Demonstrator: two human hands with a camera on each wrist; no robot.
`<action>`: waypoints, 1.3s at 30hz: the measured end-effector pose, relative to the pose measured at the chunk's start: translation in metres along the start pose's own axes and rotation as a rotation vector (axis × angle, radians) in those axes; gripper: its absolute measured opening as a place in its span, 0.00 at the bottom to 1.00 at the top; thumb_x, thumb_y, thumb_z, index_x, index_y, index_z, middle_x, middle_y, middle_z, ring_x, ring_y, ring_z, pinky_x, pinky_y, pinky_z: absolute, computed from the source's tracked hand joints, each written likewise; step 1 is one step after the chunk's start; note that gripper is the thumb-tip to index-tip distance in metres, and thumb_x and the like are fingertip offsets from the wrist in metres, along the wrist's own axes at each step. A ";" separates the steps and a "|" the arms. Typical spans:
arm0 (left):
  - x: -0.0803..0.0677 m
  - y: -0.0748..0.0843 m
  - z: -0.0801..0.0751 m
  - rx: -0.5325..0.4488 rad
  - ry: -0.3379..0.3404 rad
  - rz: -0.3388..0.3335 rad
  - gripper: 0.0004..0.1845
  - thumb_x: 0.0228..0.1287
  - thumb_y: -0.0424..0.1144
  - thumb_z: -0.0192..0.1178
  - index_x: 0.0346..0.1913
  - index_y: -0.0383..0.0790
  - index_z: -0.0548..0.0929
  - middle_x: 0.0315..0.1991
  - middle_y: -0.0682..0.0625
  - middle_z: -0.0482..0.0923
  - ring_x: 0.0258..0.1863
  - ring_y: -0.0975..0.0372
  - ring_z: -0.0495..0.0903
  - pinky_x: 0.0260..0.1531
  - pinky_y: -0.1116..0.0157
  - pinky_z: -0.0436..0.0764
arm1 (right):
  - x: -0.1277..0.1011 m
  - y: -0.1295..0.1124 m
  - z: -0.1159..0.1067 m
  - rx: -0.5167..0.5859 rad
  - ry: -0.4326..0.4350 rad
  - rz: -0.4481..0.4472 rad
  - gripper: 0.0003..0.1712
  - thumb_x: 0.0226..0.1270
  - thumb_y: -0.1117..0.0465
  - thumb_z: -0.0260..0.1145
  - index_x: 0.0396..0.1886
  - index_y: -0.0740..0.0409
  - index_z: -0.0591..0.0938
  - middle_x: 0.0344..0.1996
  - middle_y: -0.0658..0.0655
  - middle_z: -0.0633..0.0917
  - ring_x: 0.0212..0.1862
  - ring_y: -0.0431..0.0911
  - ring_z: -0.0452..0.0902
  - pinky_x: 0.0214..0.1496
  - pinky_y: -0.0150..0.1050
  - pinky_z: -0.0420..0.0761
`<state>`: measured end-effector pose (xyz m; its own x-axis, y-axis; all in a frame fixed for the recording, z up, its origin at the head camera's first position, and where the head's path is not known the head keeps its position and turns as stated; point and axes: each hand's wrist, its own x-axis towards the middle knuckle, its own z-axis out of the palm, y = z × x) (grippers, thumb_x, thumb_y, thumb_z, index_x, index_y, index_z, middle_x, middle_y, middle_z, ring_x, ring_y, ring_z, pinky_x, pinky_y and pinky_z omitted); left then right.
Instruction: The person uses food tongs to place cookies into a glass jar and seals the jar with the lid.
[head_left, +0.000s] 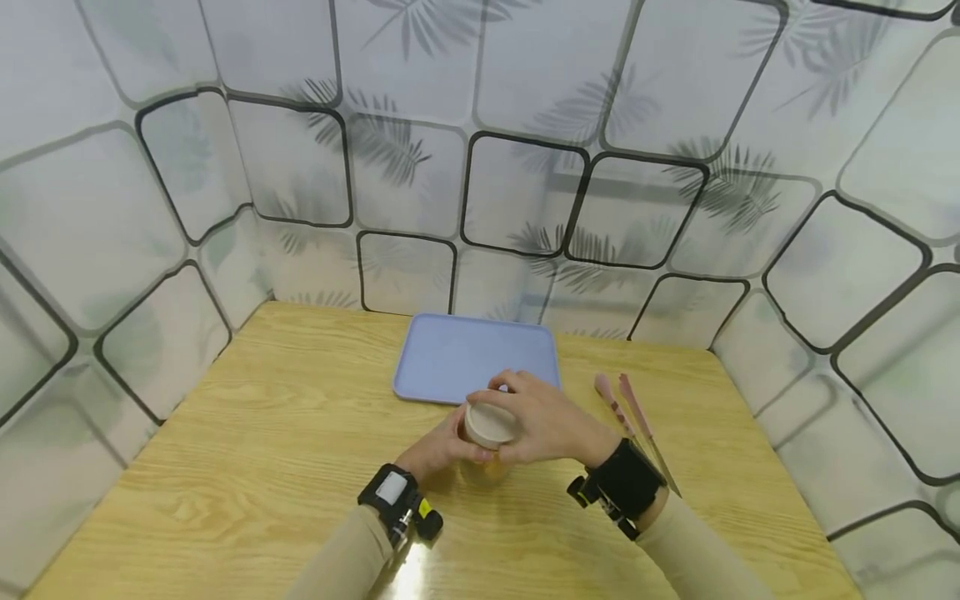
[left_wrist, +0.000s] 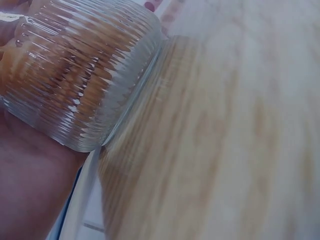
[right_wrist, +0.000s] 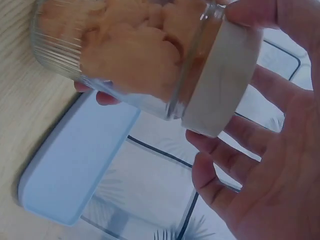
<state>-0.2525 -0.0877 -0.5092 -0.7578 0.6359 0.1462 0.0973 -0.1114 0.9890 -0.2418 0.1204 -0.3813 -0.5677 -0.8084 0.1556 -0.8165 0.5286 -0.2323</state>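
Note:
A clear glass jar [right_wrist: 135, 60] with ribs near its base stands on the table, holding several orange-brown pieces whose kind I cannot tell. On its mouth sits a white lid [right_wrist: 225, 75]; whether it is loose does not show. My left hand [head_left: 442, 450] grips the side of the jar body, low around the ribbed glass [left_wrist: 85, 75] in the left wrist view. Above it, my right hand [head_left: 543, 421] holds the rim of the lid [head_left: 489, 425] with thumb and fingers, palm turned toward the jar.
Behind the jar lies a light blue tray [head_left: 465, 354] on the wooden table [head_left: 247, 450]. Two pink-handled utensils [head_left: 637, 408] lie to the right, partly hidden by my right wrist. Patterned cloth walls [head_left: 408, 271] enclose the table at the back and sides.

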 end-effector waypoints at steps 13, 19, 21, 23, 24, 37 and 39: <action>-0.001 0.002 0.000 -0.008 0.038 -0.011 0.50 0.60 0.36 0.72 0.80 0.36 0.53 0.69 0.35 0.65 0.61 0.58 0.71 0.63 0.63 0.71 | 0.006 -0.016 0.012 -0.251 0.125 0.304 0.39 0.62 0.25 0.61 0.45 0.57 0.82 0.29 0.53 0.80 0.24 0.43 0.72 0.24 0.35 0.74; -0.001 -0.002 0.001 -0.037 0.002 0.002 0.51 0.60 0.40 0.74 0.80 0.38 0.53 0.69 0.37 0.65 0.61 0.58 0.71 0.62 0.62 0.72 | 0.002 -0.006 0.013 -0.086 0.134 0.123 0.36 0.67 0.40 0.62 0.69 0.52 0.76 0.68 0.62 0.76 0.64 0.61 0.75 0.56 0.60 0.80; -0.001 -0.003 0.001 -0.041 -0.002 -0.006 0.53 0.60 0.42 0.75 0.80 0.39 0.51 0.70 0.37 0.63 0.62 0.57 0.70 0.62 0.62 0.73 | 0.000 -0.003 0.011 0.036 0.071 0.057 0.37 0.65 0.45 0.65 0.73 0.50 0.73 0.74 0.60 0.70 0.71 0.61 0.69 0.61 0.62 0.76; -0.001 -0.003 0.000 -0.036 0.001 -0.013 0.54 0.60 0.43 0.75 0.81 0.40 0.51 0.70 0.36 0.63 0.62 0.56 0.70 0.62 0.61 0.72 | -0.001 -0.004 0.012 0.102 0.042 0.053 0.35 0.65 0.47 0.66 0.72 0.49 0.74 0.71 0.59 0.73 0.69 0.58 0.70 0.59 0.58 0.78; -0.002 -0.002 0.000 -0.027 0.010 -0.022 0.54 0.59 0.42 0.75 0.81 0.42 0.50 0.71 0.37 0.63 0.62 0.56 0.70 0.62 0.61 0.72 | -0.001 -0.004 0.012 0.103 0.045 0.064 0.34 0.66 0.47 0.66 0.70 0.49 0.76 0.68 0.59 0.75 0.67 0.57 0.72 0.56 0.54 0.80; 0.000 0.001 -0.004 0.017 -0.017 -0.036 0.54 0.59 0.39 0.75 0.81 0.44 0.50 0.69 0.39 0.66 0.61 0.56 0.72 0.59 0.63 0.76 | 0.004 -0.007 0.016 0.063 0.067 0.149 0.34 0.65 0.38 0.68 0.65 0.51 0.78 0.61 0.56 0.80 0.59 0.52 0.75 0.53 0.49 0.79; 0.000 0.001 -0.003 0.009 -0.022 -0.039 0.56 0.59 0.42 0.76 0.81 0.43 0.48 0.69 0.38 0.65 0.61 0.55 0.72 0.58 0.62 0.76 | 0.003 -0.004 0.015 0.089 0.052 0.104 0.34 0.65 0.43 0.69 0.68 0.50 0.76 0.65 0.55 0.78 0.63 0.52 0.72 0.57 0.52 0.78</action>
<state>-0.2548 -0.0904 -0.5078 -0.7466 0.6564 0.1083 0.0742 -0.0796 0.9941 -0.2384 0.1117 -0.3940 -0.6550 -0.7351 0.1750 -0.7419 0.5816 -0.3337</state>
